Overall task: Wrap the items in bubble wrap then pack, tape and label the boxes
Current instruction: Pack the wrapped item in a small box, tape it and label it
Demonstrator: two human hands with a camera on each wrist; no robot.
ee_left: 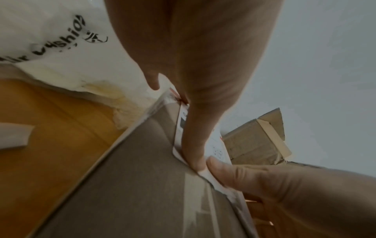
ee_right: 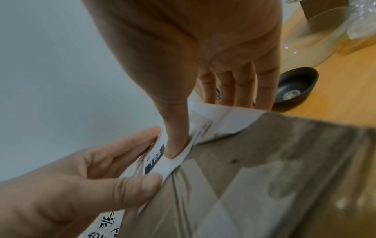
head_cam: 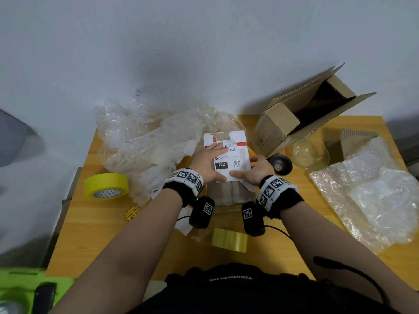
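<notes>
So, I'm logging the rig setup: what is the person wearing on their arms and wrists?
Bare forearms, no sleeves. Each wrist has a black band ringed with white blocks of black square markers, and a black camera pod beneath, trailing a thin black cable.

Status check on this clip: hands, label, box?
Left hand pressing white shipping label flat on taped brown cardboard box. Right hand pinching label's near corner. Nothing blocking.
</notes>
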